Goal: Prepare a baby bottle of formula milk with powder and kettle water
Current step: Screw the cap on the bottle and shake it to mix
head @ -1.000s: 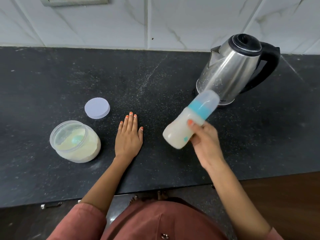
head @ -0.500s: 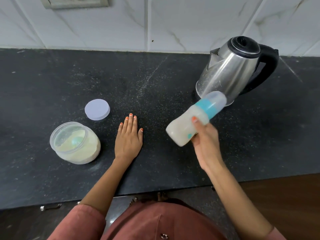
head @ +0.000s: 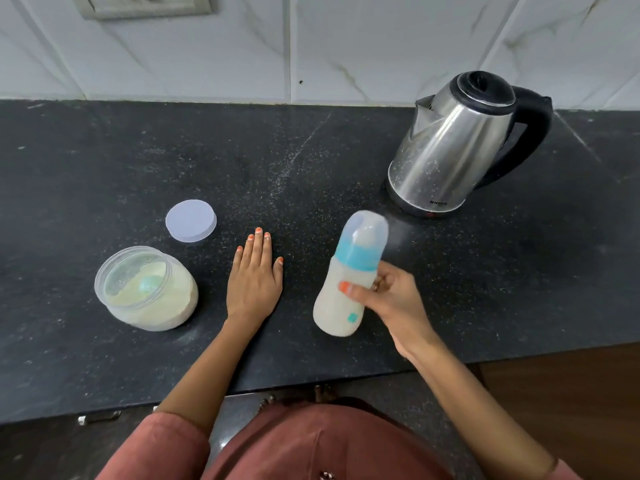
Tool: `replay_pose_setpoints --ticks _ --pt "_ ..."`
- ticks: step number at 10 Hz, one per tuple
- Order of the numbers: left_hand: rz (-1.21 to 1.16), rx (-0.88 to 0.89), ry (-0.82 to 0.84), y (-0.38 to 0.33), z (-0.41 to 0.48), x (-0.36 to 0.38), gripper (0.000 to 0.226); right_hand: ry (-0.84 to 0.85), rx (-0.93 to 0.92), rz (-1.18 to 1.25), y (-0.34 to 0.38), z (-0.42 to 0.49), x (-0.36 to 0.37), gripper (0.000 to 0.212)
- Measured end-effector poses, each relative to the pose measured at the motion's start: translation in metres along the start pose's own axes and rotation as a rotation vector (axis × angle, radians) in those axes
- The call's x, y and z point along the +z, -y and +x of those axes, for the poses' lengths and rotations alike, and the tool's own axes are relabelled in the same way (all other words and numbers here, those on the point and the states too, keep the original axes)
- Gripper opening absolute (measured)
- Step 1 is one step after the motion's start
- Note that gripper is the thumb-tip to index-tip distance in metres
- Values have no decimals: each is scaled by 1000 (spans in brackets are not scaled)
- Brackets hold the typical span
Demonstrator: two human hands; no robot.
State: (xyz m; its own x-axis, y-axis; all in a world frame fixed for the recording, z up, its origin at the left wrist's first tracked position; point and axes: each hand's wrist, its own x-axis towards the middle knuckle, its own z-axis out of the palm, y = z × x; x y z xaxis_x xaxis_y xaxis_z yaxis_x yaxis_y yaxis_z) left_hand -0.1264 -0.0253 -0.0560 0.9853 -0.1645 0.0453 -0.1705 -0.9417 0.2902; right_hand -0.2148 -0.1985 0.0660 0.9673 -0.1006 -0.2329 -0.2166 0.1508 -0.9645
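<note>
My right hand grips a baby bottle around its middle, nearly upright above the counter. The bottle holds milky white liquid and has a blue collar and a clear cap over the teat. My left hand rests flat, palm down, on the black counter to the bottle's left. An open clear jar of formula powder with a teal scoop inside stands at the left. Its pale lid lies flat just behind it. A steel kettle with a black handle stands at the back right.
A white tiled wall runs behind the counter, with a switch plate at the top left. The counter's front edge crosses below my forearms. A brown floor shows at the lower right.
My right hand has swung the bottle from a steep tilt toward the kettle to nearly upright. My left hand, the jar, the lid and the kettle have stayed put.
</note>
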Motion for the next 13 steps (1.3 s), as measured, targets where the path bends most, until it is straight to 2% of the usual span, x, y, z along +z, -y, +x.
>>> replay_pose_setpoints --ticks 1,2,3,4,5,6,7,8,9,10,11,12,13 --pt "-2 5 -8 0 0 1 53 -183 -30 374 9 12 -7 21" --pt "-11 2 -8 1 -1 2 53 -237 -29 461 6 14 -6 17" --pt "-17 4 -4 0 0 0 53 -29 36 81 -7 -3 -1 24" --pt "-12 6 -6 0 1 1 53 -58 29 158 -4 2 -8 27" --pt "-9 6 -7 1 0 2 53 -194 -47 546 4 17 -15 49" --pt "-10 4 -4 1 0 1 53 -121 5 447 -4 9 -6 55" --pt "-15 6 -3 0 0 1 53 4 79 176 -10 -2 1 42" --pt "-12 6 -8 0 0 1 53 -138 70 440 1 10 -7 29" --pt "-9 4 -9 0 -1 1 53 -176 -1 628 4 17 -11 47" --pt "-6 2 2 0 0 0 53 5 91 334 -12 0 1 58" --pt "-12 2 -2 0 0 0 53 27 75 233 -10 -2 0 42" --pt "-10 4 -6 0 0 0 53 -155 16 530 4 13 -6 24" --pt "-1 1 1 0 0 0 53 -129 36 476 2 9 1 26"
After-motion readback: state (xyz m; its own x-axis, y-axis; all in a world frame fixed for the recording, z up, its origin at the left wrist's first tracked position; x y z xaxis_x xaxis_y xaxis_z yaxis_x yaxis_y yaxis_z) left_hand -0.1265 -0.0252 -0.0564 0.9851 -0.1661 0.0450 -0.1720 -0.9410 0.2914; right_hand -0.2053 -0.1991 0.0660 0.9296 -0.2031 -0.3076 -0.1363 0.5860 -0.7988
